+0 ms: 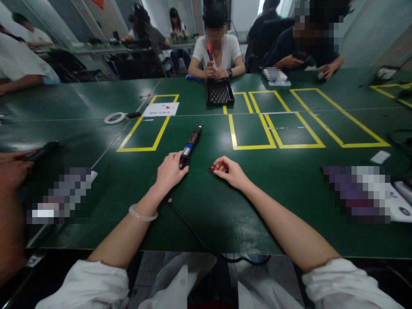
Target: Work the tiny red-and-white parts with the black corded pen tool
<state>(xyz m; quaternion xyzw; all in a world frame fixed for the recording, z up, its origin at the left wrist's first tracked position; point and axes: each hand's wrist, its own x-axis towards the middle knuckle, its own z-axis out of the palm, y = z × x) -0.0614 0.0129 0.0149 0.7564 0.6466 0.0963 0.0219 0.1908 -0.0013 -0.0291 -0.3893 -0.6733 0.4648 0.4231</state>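
My left hand (171,171) is closed around the rear of an electric screwdriver (192,142), a dark pen-shaped tool with a blue band. Its thin bit points away from me, up and slightly right, low over the green table (206,206). Curled fingers of my right hand (230,171) rest on the table a little to the right, holding small red and dark pieces (213,169) at the fingertips. Their exact kind is too small to tell. A black cord (186,223) runs from near my left wrist over the table's front edge.
Yellow tape rectangles (252,147) mark the table ahead. A black tray (220,101) of small parts stands before a person opposite. White paper (161,109) and a white cable coil (115,118) lie left of it. Blurred-out items lie at both sides; another person's hand (14,169) is at far left.
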